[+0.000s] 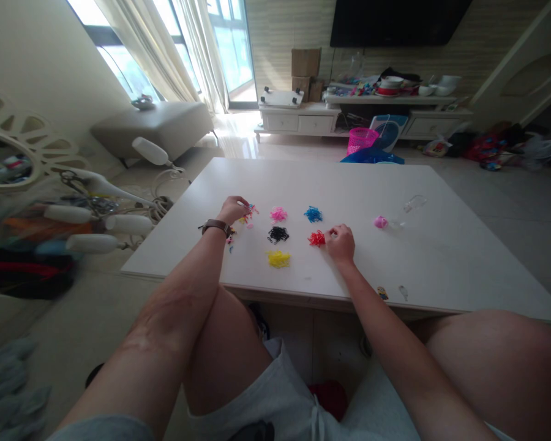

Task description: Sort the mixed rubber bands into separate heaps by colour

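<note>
Small rubber-band-like loops lie on the white table [371, 184] in colour piles. My left hand [232, 210], with a brown-strapped watch [215, 226] at the wrist, reaches to a mixed-colour pile [252, 210], fingers pinched at its edge. Whatever is in that pinch is too small to make out. Beside the red pile [316, 238] my right hand [341, 243] rests with fingers curled together; their tips touch or nearly touch it, and any content is hidden. Between the hands sit a pink pile [278, 213], a black pile [278, 234], a yellow pile [279, 259] and a blue pile [313, 214].
Toward the right lie a pink object [381, 222] and a clear plastic container [415, 203]. A small yellow figure [382, 293] is near the front edge. A white lamp [151, 151] stands left of the table; a pink basket [362, 140] is beyond it.
</note>
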{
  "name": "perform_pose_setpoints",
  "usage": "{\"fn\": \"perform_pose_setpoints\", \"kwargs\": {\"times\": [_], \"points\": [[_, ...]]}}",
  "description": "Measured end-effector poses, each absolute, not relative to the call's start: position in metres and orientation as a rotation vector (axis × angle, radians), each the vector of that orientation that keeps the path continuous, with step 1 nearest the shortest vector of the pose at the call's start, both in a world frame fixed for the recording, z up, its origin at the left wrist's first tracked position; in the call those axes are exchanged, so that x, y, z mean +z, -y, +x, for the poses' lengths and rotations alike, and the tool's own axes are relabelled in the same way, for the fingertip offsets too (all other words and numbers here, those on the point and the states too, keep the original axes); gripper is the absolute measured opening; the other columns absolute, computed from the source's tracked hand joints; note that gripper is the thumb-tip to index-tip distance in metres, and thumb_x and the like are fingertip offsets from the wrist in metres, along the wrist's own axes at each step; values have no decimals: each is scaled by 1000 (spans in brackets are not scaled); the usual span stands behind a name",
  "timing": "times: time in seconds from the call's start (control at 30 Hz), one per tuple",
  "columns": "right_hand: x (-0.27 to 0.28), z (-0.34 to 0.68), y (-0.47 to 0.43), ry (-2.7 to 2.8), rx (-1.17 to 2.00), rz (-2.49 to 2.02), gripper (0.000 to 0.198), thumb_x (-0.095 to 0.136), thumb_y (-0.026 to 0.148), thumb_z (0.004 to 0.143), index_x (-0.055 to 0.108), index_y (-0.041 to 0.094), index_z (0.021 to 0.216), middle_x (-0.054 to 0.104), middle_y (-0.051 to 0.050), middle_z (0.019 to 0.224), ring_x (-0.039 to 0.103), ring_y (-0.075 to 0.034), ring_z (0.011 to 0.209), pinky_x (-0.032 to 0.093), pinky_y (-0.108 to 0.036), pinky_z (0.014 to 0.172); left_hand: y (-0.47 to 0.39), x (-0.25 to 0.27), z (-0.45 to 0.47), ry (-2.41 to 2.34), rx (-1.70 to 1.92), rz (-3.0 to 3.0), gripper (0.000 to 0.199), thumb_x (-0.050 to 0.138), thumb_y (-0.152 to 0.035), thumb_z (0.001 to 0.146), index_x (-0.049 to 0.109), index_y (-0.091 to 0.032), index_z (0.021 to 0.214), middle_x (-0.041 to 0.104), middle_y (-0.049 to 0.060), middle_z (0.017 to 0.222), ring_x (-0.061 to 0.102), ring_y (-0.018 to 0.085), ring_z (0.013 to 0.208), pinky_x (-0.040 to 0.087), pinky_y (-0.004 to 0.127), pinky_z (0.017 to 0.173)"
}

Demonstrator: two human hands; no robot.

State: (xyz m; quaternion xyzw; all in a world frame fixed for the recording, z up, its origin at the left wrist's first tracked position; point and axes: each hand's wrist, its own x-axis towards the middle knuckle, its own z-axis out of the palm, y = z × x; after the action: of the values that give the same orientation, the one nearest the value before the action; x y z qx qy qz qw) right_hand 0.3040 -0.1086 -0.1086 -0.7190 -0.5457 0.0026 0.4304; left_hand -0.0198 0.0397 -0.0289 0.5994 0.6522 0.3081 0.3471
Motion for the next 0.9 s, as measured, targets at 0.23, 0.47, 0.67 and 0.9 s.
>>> {"fn": "perform_pose_setpoints", "kwargs": {"times": [0.23,0.47,0.67,0.9], "points": [[-109,305,108,1367,-2,-1799,18,54,24,81,49,24,64,60,-6,81,52,-23,86,42,-35,78,-26,-18,0,-1332,590,1676,26,82,-9,60,70,-15,82,73,5,74,68,16,67,53,25,64],[-109,305,108,1378,-7,-1799,18,54,25,81,49,24,64,60,-6,81,53,-23,85,42,-34,76,-11,-15,34,-1036,366,1784,23,73,-4,65,73,-14,86,75,4,79,71,16,69,57,26,67],[-108,305,108,1378,0,-1802,18,54,26,81,51,24,64,60,-6,82,53,-23,85,42,-34,76,-8,-19,42,-1040,325,1738,21,73,-2,65,72,-12,84,74,5,80,71,16,66,58,27,65],[-106,304,109,1383,3,-1822,18,53,26,81,50,24,64,60,-6,82,52,-23,84,42,-34,75,-7,-21,41,-1002,290,1664,24,84,-10,64,71,-13,84,73,4,72,73,18,67,60,29,68]]}}
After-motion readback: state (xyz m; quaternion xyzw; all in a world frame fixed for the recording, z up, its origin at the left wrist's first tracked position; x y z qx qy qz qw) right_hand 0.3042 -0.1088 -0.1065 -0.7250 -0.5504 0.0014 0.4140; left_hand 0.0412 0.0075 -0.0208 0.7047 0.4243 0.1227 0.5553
